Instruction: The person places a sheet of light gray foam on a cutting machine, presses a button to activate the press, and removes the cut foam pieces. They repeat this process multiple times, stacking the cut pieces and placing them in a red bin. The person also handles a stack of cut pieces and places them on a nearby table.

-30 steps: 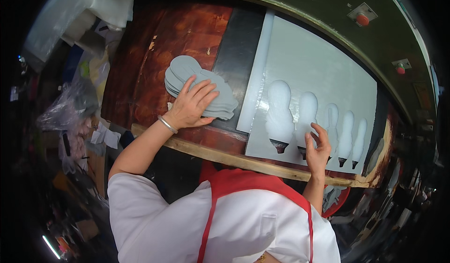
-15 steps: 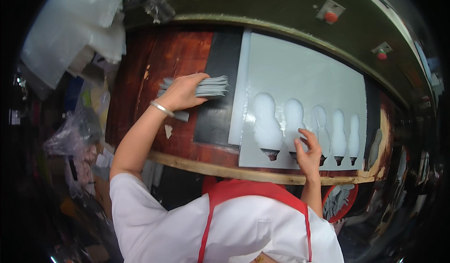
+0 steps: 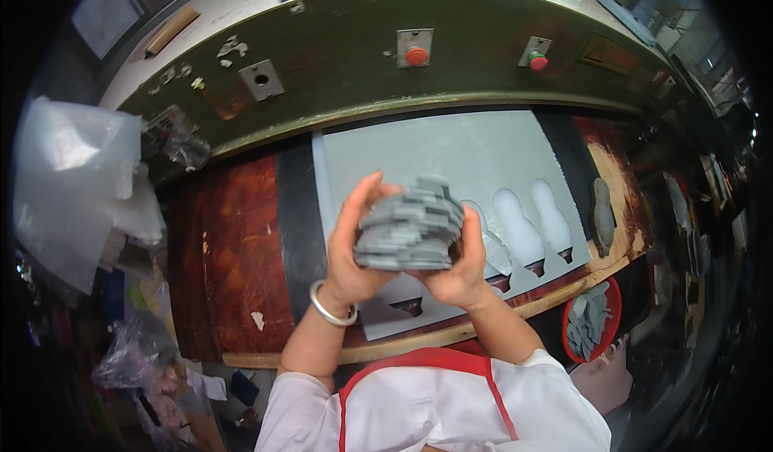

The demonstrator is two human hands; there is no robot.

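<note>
A thick stack of grey sole-shaped pieces (image 3: 409, 231) is held up above the board, blurred by motion. My left hand (image 3: 351, 251) wraps its left side, thumb and fingers around the edge. On the other side my right hand (image 3: 465, 273) grips it too, its fingers partly hidden behind the stack. Beneath lies a pale grey sheet (image 3: 443, 142) with sole-shaped cut-outs (image 3: 518, 231) along its near part; the stack and hands cover some of them. A single grey sole piece (image 3: 602, 214) rests to the right of the sheet.
A green machine beam (image 3: 338, 66) with red push buttons (image 3: 416, 55) spans the far side. Along the near edge runs a wooden strip (image 3: 523, 313). A red bucket (image 3: 616, 311) of grey scraps stands at the lower right. Plastic bags (image 3: 72, 194) hang at the left.
The stack has moved right from the board's left side to over the sheet. My right hand has left the cut-outs and now grips the stack as well. The view has shifted.
</note>
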